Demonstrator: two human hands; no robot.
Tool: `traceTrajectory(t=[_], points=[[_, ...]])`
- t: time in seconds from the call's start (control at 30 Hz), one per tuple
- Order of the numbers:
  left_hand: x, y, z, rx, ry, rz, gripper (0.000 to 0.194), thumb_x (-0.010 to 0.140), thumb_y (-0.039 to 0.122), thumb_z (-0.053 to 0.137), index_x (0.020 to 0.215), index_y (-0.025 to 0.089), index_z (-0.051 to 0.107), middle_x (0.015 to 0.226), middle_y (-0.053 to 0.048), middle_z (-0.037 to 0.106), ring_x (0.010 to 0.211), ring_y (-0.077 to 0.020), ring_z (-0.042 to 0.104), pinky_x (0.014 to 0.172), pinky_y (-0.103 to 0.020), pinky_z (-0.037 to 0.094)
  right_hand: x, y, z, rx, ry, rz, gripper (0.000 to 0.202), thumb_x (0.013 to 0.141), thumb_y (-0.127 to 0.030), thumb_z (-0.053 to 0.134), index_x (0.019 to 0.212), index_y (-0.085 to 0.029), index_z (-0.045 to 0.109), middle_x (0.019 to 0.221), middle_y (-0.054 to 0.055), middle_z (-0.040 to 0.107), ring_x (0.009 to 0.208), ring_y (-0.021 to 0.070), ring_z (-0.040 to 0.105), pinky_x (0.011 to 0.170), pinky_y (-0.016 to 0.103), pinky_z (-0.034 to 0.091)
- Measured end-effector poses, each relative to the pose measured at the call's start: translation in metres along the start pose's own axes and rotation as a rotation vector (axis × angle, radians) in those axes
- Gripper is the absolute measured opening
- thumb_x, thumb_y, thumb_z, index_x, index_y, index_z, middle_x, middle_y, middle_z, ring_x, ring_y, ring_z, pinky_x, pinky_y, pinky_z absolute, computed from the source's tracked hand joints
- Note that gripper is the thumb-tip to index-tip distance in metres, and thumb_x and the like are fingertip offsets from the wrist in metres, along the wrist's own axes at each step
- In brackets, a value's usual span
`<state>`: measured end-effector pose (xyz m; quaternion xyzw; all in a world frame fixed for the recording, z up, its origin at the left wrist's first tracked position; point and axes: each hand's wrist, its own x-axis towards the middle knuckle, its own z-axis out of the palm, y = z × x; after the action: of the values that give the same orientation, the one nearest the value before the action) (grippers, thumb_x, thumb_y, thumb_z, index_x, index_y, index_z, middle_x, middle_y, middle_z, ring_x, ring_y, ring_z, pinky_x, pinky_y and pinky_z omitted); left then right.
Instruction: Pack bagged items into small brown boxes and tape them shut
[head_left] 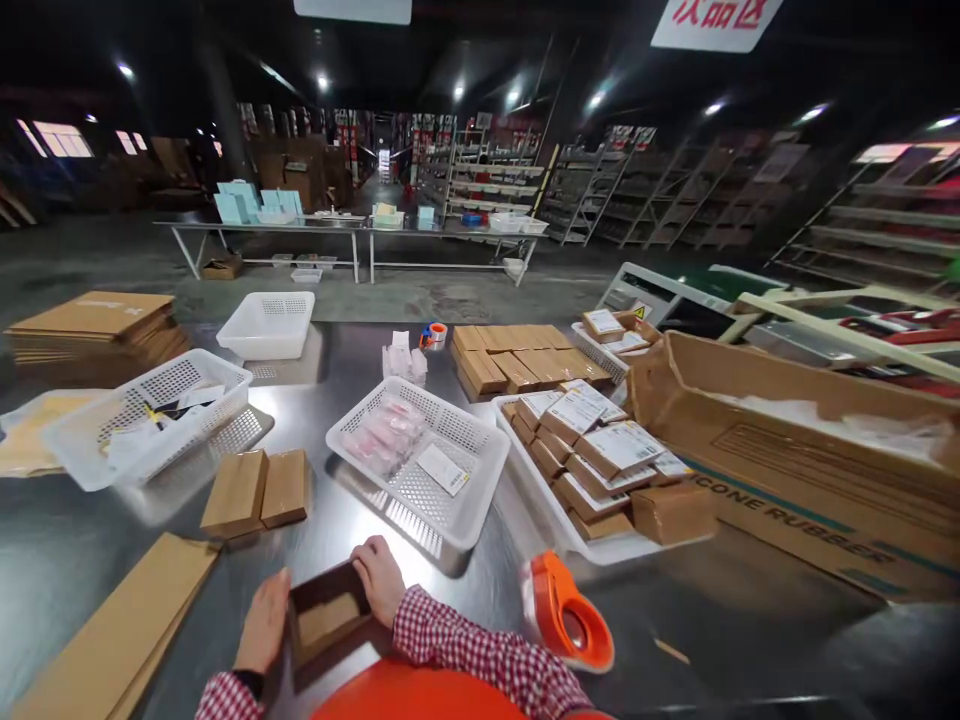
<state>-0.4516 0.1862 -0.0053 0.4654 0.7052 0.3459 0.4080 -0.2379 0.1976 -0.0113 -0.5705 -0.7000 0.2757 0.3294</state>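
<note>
A small open cardboard box (328,618) is held between my two hands at the table's near edge, and I can see down into it. My left hand (264,622) grips the box's left side, with the thumb at its upper left corner. On the opposite side, my right hand (381,580) wraps its fingers over the upper right edge. Two closed small boxes (256,490) lie side by side just beyond. A white perforated basket (487,490) holds pink wrapped packets (386,432) and a paper slip (442,468). An orange tape dispenser (574,612) rests right of my right arm.
Flat cardboard (124,625) lies at left, below a white basket (82,450) of papers. Stacked cardboard (94,325) and another white basket (266,322) stand farther back. To the right are labelled parcels (619,445) and a large carton (795,490).
</note>
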Motion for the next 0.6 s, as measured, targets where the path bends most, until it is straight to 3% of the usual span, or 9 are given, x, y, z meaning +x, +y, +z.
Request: traceTrajectory(t=[0.07,0.13,0.23,0.27,0.33,0.43,0.5,0.6], points=[[-0.004,-0.001,0.007,-0.047,0.016,0.026,0.07,0.074,0.072,0.039,0.107,0.015,0.061,0.125,-0.018,0.062,0.127,-0.0336,0.051,0.112,-0.049,0.035,0.001,-0.001,0.006,-0.058,0.017,-0.022,0.018,0.092,-0.021,0.046,0.092,-0.025,0.064,0.098,0.007,0.055,0.092,0.0227,0.056,0.083,0.04,0.052],[-0.007,-0.001,0.016,-0.088,0.059,0.03,0.072,0.077,0.073,0.032,0.107,0.014,0.06,0.122,-0.018,0.063,0.122,-0.0329,0.054,0.111,-0.05,0.036,0.016,-0.006,-0.001,-0.079,0.0,-0.15,0.015,0.091,-0.022,0.049,0.096,-0.025,0.063,0.1,0.007,0.058,0.096,0.0234,0.056,0.086,0.042,0.051],[-0.004,0.001,0.026,-0.093,0.092,0.012,0.07,0.077,0.075,0.03,0.098,0.016,0.062,0.109,-0.015,0.067,0.112,-0.0329,0.06,0.106,-0.051,0.041,0.075,-0.013,-0.035,-0.07,-0.025,-0.334,0.024,0.093,-0.019,0.044,0.11,-0.023,0.061,0.109,0.008,0.061,0.105,0.0223,0.056,0.095,0.042,0.048],[-0.003,0.002,0.028,-0.092,0.099,0.01,0.069,0.077,0.075,0.03,0.096,0.017,0.062,0.106,-0.014,0.068,0.11,-0.0325,0.06,0.104,-0.05,0.043,0.103,-0.013,-0.051,-0.112,-0.013,-0.273,0.028,0.094,-0.017,0.04,0.114,-0.021,0.059,0.111,0.01,0.062,0.108,0.0219,0.056,0.097,0.041,0.046],[-0.002,0.003,0.029,-0.099,0.116,0.004,0.069,0.078,0.076,0.03,0.094,0.018,0.063,0.103,-0.013,0.068,0.108,-0.0323,0.061,0.102,-0.051,0.045,0.16,-0.008,-0.08,-0.305,0.006,0.1,0.034,0.094,-0.014,0.038,0.125,-0.017,0.053,0.126,0.012,0.057,0.121,0.0192,0.05,0.105,0.035,0.04],[-0.002,0.004,0.03,-0.123,0.12,0.001,0.07,0.078,0.077,0.03,0.093,0.018,0.063,0.102,-0.014,0.068,0.107,-0.0326,0.061,0.102,-0.051,0.045,0.225,0.01,-0.105,-0.407,-0.06,0.279,0.035,0.089,-0.011,0.049,0.123,-0.006,0.053,0.126,0.022,0.057,0.121,0.0253,0.051,0.102,0.037,0.04],[-0.003,0.004,0.032,-0.138,0.112,-0.01,0.071,0.078,0.078,0.029,0.093,0.018,0.063,0.101,-0.014,0.069,0.106,-0.0322,0.062,0.102,-0.051,0.045,0.245,0.024,-0.107,-0.438,-0.133,0.329,0.033,0.083,-0.013,0.058,0.114,-0.002,0.057,0.116,0.024,0.061,0.114,0.0291,0.056,0.096,0.038,0.043],[-0.005,0.005,0.035,-0.153,0.138,-0.042,0.071,0.078,0.079,0.03,0.094,0.018,0.064,0.102,-0.013,0.069,0.106,-0.0316,0.062,0.101,-0.05,0.045,0.254,0.04,-0.1,-0.47,-0.204,0.369,0.037,0.08,-0.02,0.064,0.111,-0.001,0.059,0.115,0.025,0.061,0.114,0.0314,0.056,0.094,0.039,0.042]])
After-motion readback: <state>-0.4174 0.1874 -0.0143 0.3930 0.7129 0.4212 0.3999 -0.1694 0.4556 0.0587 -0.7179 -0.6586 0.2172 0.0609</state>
